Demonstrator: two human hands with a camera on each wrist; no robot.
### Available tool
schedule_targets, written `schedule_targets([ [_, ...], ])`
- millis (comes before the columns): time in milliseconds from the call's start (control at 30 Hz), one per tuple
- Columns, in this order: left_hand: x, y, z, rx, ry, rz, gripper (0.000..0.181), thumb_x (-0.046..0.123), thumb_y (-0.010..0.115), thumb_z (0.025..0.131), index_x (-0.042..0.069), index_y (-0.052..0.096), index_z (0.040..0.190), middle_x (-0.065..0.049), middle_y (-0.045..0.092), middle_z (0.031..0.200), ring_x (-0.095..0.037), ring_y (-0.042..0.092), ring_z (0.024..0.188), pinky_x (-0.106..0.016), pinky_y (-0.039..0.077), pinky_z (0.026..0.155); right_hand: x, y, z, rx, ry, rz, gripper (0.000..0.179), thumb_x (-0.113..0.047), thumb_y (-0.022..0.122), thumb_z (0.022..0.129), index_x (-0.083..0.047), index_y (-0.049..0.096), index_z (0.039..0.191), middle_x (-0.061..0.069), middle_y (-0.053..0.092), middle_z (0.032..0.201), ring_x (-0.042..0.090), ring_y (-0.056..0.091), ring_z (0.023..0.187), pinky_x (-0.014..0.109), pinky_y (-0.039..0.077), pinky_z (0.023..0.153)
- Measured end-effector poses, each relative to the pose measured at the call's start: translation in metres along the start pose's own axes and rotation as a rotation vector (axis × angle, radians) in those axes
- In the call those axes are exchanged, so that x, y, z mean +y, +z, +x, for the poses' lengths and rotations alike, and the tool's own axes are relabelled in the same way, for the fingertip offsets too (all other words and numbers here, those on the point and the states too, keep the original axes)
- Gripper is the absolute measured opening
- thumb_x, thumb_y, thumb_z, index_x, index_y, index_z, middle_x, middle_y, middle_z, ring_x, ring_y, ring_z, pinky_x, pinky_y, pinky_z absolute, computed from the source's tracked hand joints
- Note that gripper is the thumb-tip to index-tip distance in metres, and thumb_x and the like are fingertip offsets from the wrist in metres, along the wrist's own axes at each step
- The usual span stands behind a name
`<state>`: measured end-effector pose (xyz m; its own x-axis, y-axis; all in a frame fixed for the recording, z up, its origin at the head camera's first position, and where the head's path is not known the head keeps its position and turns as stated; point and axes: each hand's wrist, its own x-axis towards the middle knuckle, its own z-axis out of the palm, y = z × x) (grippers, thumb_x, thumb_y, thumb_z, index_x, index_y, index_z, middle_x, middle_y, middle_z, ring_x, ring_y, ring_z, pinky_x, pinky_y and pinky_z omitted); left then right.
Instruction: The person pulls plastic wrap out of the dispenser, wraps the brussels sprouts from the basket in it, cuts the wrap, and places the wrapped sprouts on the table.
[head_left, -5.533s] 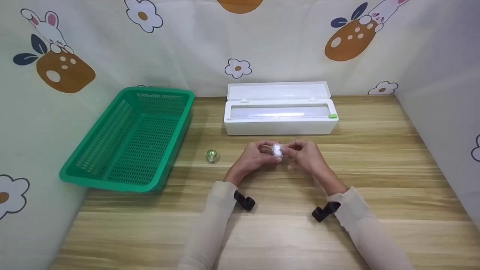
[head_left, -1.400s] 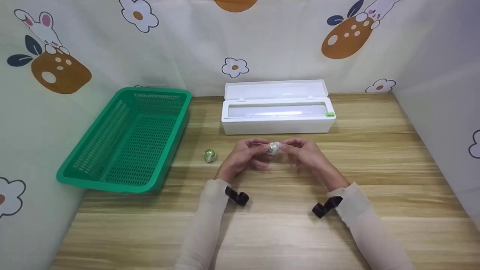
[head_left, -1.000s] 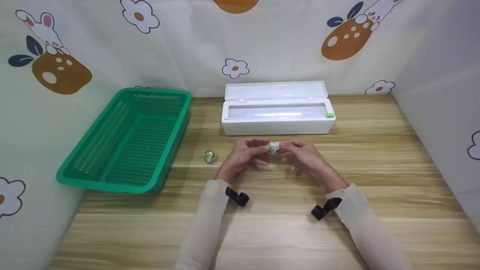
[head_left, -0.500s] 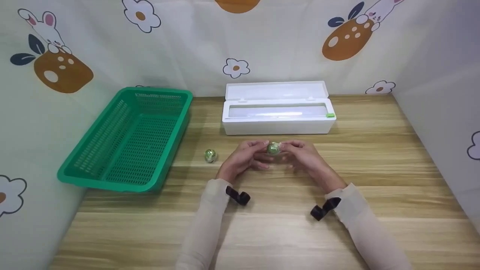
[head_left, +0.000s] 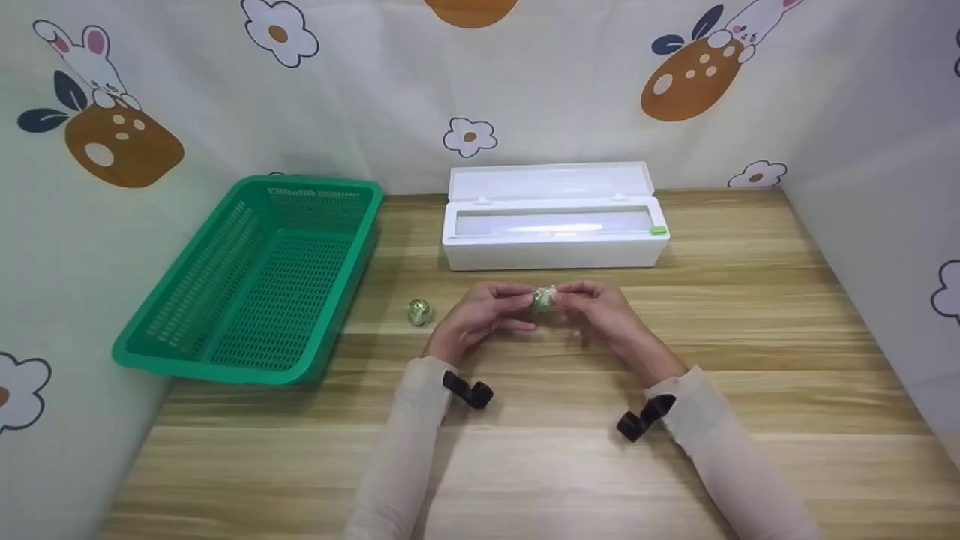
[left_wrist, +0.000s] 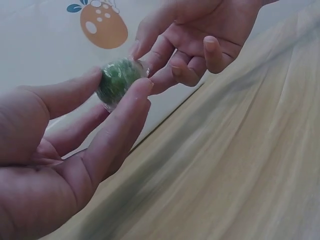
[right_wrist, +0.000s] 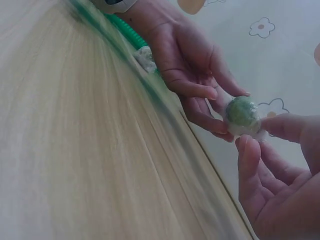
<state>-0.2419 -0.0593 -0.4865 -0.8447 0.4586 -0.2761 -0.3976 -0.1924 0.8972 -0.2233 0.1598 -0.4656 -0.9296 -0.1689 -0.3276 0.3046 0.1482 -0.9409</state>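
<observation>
Between my two hands is a small round green ball (head_left: pixel 543 298) in crinkled clear plastic film. My left hand (head_left: pixel 480 315) pinches its left side between thumb and fingertips. On the other side, the thumb and finger of my right hand (head_left: pixel 606 315) pinch the film, which bunches there in the right wrist view; the other right fingers are loosely bent. The green ball (left_wrist: pixel 119 82) shows smooth under shiny film in the left wrist view. A second film-wrapped green ball (head_left: pixel 419 311) rests on the table, left of my left hand.
A white cling film dispenser (head_left: pixel 555 256) stands behind my hands with its lid up and a green slider (head_left: pixel 658 230) at its right end. At the left is a green plastic basket (head_left: pixel 214 372). A patterned curtain (head_left: pixel 375 90) borders the wooden table (head_left: pixel 555 465).
Several seconds ago the held ball looked mostly white and shiny; now its green side shows. Over the last second it has turned between my fingertips, while both hands stayed nearly in place.
</observation>
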Motion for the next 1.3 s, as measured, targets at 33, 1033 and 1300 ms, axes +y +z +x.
schedule_targets([
  [33, 0.000, -0.001, -0.001, 0.000, 0.001, 0.006, 0.039, -0.003, 0.061, 0.095, -0.012, 0.055, 0.133, -0.021, 0.060, 0.132, -0.021, 0.068, 0.101, -0.039, 0.061, 0.087, 0.000, 0.001, 0.000, -0.005, -0.001, -0.005, 0.036, -0.025, 0.076, 0.089, -0.007, 0.067, 0.119, -0.004, 0.069, 0.100, 0.013, 0.064, 0.080, 0.023, 0.053, 0.058],
  [1033, -0.001, -0.048, -0.075, 0.414, 0.084, 0.171, 0.027, 0.004, 0.075, 0.088, -0.005, 0.072, 0.113, -0.017, 0.073, 0.109, -0.027, 0.075, 0.087, -0.034, 0.063, 0.066, -0.008, 0.083, 0.010, -0.116, 0.006, -0.086, 0.027, -0.018, 0.077, 0.088, -0.005, 0.072, 0.112, 0.013, 0.074, 0.089, 0.014, 0.060, 0.053, 0.029, 0.054, 0.049],
  [1300, -0.006, -0.055, -0.089, 0.504, 0.105, 0.169, 0.025, 0.004, 0.077, 0.086, -0.003, 0.074, 0.110, -0.015, 0.070, 0.108, -0.030, 0.076, 0.083, -0.035, 0.063, 0.065, -0.002, 0.104, 0.013, -0.135, -0.005, 0.014, 0.027, -0.009, 0.075, 0.088, 0.000, 0.070, 0.113, 0.014, 0.075, 0.094, 0.015, 0.067, 0.059, 0.029, 0.060, 0.061],
])
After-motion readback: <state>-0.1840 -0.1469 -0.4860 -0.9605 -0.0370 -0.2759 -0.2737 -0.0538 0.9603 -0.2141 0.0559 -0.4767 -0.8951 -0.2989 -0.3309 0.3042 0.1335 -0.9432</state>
